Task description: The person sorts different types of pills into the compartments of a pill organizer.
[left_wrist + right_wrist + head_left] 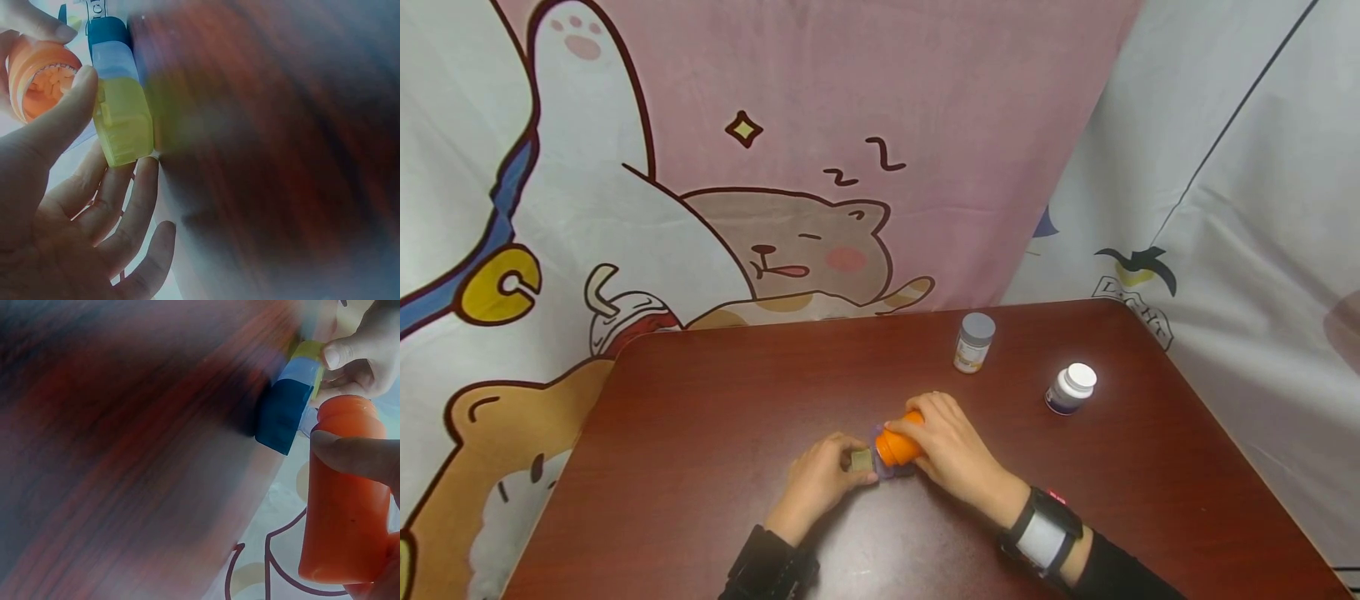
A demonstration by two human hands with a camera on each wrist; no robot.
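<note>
In the head view my left hand (822, 477) pinches the yellow end of a small pill organizer (862, 461) on the table. The left wrist view shows the organizer (125, 122) with yellow, pale clear and dark teal sections, my thumb on one side and fingertips on the other. My right hand (958, 454) grips an uncapped orange pill bottle (898, 447), tilted with its mouth toward the organizer. Pale orange tablets (55, 84) lie inside the bottle's mouth. In the right wrist view the thumb presses along the bottle's side (344, 519); the organizer's teal end (284, 415) is nearby.
A grey-lidded bottle (974, 342) stands toward the back of the brown table (737, 392). To its right is a white-capped bottle (1071, 388). A cartoon-printed cloth (970, 125) hangs behind the table's back edge.
</note>
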